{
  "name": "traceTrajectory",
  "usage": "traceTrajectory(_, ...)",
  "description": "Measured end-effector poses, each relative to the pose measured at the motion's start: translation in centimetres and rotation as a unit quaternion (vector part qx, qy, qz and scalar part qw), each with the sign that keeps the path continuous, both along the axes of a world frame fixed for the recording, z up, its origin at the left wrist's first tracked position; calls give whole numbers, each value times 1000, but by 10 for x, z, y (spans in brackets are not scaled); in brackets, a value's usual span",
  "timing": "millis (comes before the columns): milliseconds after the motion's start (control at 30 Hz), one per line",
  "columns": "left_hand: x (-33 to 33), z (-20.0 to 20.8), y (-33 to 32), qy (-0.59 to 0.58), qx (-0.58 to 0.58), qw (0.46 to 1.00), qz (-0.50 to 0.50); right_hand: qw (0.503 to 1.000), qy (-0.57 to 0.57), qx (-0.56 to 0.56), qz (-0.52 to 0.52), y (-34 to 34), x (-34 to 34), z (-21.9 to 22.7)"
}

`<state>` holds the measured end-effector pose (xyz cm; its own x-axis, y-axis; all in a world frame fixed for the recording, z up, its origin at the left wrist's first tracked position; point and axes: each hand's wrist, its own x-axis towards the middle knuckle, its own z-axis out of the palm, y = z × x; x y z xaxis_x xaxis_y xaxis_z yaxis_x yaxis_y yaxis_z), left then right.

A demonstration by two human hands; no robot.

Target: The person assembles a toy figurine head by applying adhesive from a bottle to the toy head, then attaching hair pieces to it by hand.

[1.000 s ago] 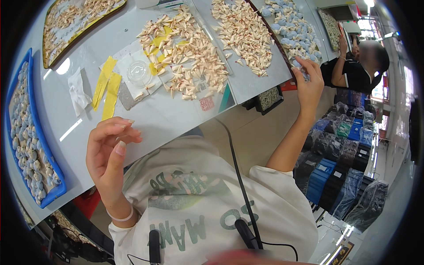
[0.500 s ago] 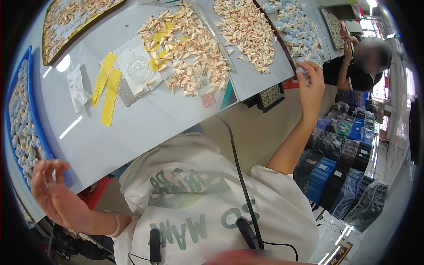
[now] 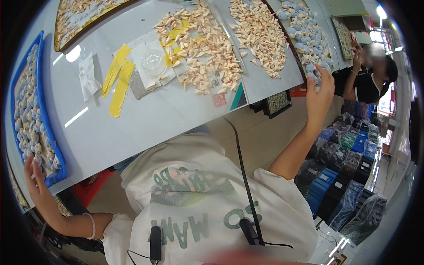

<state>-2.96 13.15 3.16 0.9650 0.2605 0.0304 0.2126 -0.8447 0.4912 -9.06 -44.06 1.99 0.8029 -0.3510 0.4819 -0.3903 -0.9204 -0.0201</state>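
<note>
At the far left, my left hand (image 3: 37, 179) is beside the near end of a blue tray (image 3: 61, 159), thumb and fingers apart. Rows of small rounded blue-and-white pieces (image 3: 32, 117) fill that tray. On the right, my right hand (image 3: 321, 88) has its thumb and fingers bent toward each other at the near end of a batch of similar blue-and-white pieces (image 3: 307, 37). What lies between those fingertips is too small to make out. Loose pale pointed pieces with reddish tips (image 3: 207, 57) are heaped on the table between my hands.
More pointed pieces (image 3: 260, 42) cover a board by the brown-edged tray. Yellow tape strips (image 3: 121, 90), white tissue (image 3: 89, 77) and a clear round lid (image 3: 154, 62) lie on the white table (image 3: 101, 137). A person (image 3: 369, 84) sits at right beyond stacked crates (image 3: 320, 183).
My left hand has moved left and up to the blue tray's near end, its fingers straightening. My right hand has shifted slightly toward me. The whole view has swung a little.
</note>
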Motion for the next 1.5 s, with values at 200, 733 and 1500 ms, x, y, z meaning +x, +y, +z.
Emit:
traceTrajectory(200,13,-10,-48,148,116,980,69,962,17,154,224,31,47,3)
traceTrajectory(733,19,-16,-43,-31,16,995,-95,935,42,255,243,56,106,-12)
traceTrajectory(1500,0,-11,-65,-240,-285,919,-127,824,-108,521,194,63,55,4)
